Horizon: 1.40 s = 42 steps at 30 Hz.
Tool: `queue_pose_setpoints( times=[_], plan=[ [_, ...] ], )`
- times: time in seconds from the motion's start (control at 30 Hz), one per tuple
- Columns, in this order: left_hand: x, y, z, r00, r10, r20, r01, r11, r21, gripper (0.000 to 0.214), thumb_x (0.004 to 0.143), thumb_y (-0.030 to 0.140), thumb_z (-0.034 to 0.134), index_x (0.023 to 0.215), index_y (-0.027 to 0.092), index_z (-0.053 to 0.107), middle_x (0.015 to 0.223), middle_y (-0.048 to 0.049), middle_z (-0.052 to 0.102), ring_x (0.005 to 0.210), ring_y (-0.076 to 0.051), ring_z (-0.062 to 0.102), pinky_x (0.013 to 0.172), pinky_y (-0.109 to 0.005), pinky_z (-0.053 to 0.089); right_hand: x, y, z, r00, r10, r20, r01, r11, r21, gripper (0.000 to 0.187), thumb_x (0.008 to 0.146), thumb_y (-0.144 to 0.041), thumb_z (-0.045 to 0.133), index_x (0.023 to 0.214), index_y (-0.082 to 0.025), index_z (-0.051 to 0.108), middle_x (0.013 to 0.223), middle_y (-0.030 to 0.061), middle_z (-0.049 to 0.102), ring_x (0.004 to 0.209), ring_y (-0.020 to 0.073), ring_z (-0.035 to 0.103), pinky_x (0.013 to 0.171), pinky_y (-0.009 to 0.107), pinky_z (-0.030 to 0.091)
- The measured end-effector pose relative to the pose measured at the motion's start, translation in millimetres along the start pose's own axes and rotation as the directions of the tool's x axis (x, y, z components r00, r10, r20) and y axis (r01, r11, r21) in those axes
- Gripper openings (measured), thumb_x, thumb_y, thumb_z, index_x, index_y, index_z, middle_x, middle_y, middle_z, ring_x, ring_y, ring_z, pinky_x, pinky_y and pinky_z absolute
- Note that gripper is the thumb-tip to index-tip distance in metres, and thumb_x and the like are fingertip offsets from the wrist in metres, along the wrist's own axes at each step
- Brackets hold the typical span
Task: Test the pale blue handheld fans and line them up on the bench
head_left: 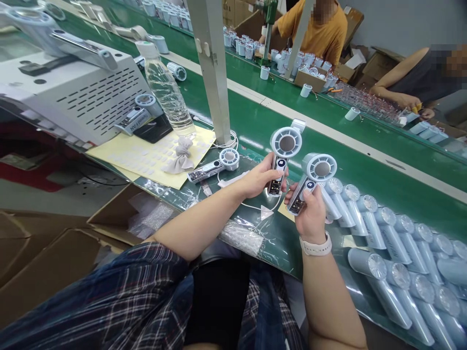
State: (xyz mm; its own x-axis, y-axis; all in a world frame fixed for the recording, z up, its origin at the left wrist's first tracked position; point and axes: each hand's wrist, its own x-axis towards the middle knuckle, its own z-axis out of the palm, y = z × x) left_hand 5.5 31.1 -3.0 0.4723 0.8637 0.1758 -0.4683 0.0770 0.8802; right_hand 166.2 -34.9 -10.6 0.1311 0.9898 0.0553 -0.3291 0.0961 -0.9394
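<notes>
My left hand (263, 176) is closed round the handle of a handheld fan (286, 143), its round pale-blue head up and a small lit display on the handle. Beside it, my right hand (313, 214) grips a second handheld fan (321, 168) of the same kind, thumb on the handle just under its display. Both handles show circuit parts at the lower end. The two fans are close together, heads tilted away from me. A third handheld fan (215, 165) lies on the bench left of my hands, near a white cable (251, 206).
Rows of pale-blue fans (386, 233) lie at the right. A water bottle (170, 92) stands on yellow sticker sheets (146, 158) by a white vented machine (98, 92). A metal post (211, 73) rises before the green conveyor (251, 116). Two people work across it; cardboard boxes (44, 248) sit lower left.
</notes>
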Motion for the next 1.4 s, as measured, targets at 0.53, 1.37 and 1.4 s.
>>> queue_pose_setpoints(
  times=[0.53,1.37,1.4],
  plan=[
    [0,0,1.0,1.0,0.015,-0.022,-0.013,0.994,0.109,0.045,0.079,0.038,0.076,0.106,0.018,0.046,0.093,-0.0041,0.064,0.072,-0.018,0.066,0.073,-0.037,0.056,2,1,0,0.999,0.029,-0.045,-0.026,0.998,0.055,0.026,0.084,-0.044,0.074,0.096,-0.024,0.063,0.086,0.0006,0.069,0.065,0.0152,0.064,0.053,0.028,0.053],
    [-4,-4,-0.9,0.999,0.032,0.012,-0.032,0.999,-0.015,0.047,0.087,0.056,0.064,0.104,0.023,0.035,0.086,-0.002,0.074,0.067,-0.021,0.075,0.057,-0.029,0.056,1,-15,-3,0.985,0.121,0.119,-0.144,0.968,0.205,0.046,0.089,-0.066,0.065,0.094,-0.021,0.073,0.09,0.006,0.075,0.076,0.0215,0.072,0.062,0.035,0.062],
    [-4,-4,-1.0,0.998,0.055,0.028,-0.055,0.998,-0.013,0.049,0.087,0.057,0.067,0.106,0.023,0.036,0.087,-0.0022,0.074,0.071,-0.022,0.076,0.059,-0.029,0.057,1,-17,-2,0.985,0.124,0.12,-0.147,0.966,0.213,0.044,0.09,-0.065,0.065,0.099,-0.023,0.074,0.098,0.007,0.076,0.087,0.0248,0.074,0.072,0.04,0.064]
  ],
)
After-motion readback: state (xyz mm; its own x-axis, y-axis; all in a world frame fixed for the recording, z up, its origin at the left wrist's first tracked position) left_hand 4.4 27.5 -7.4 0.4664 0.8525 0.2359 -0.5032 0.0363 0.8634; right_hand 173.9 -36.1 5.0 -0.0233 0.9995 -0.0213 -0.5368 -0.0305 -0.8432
